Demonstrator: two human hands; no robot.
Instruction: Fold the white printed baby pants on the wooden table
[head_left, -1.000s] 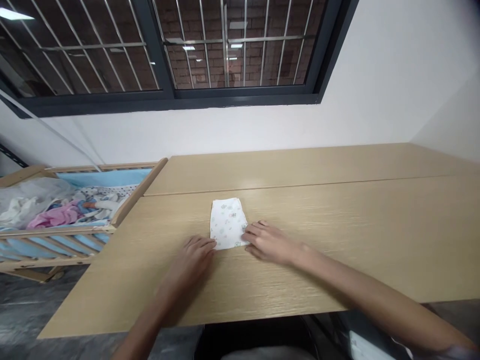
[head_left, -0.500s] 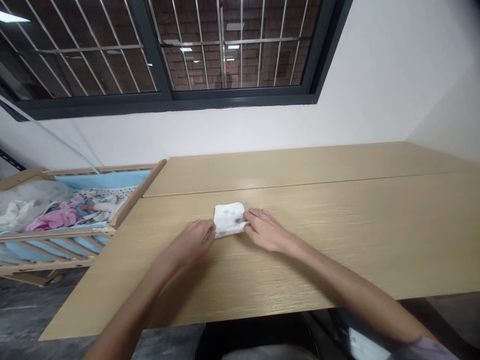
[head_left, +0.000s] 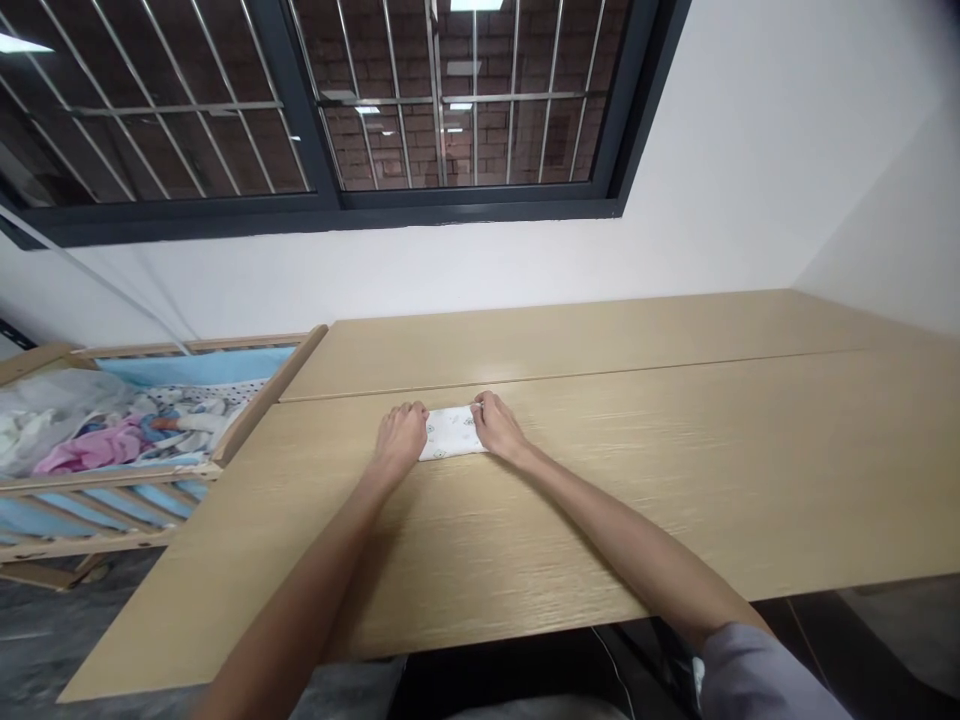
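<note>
A small folded white cloth with a sparse dark print lies on the wooden table. At its left edge, my left hand has its fingers closed on the far left corner. My right hand pinches the far right corner between thumb and fingers. Both hands rest close to the tabletop, and the fingertips partly cover the cloth's far corners.
A wooden crib with blue lining stands left of the table, holding a pink cloth, other fabrics and a clear plastic bag. Behind the table are a white wall and a barred window. The table's front edge is near me.
Both hands have moved from the cloth's near side to its far corners. The cloth looks flatter and shorter front to back, its near part folded over. The view has shifted slightly.
</note>
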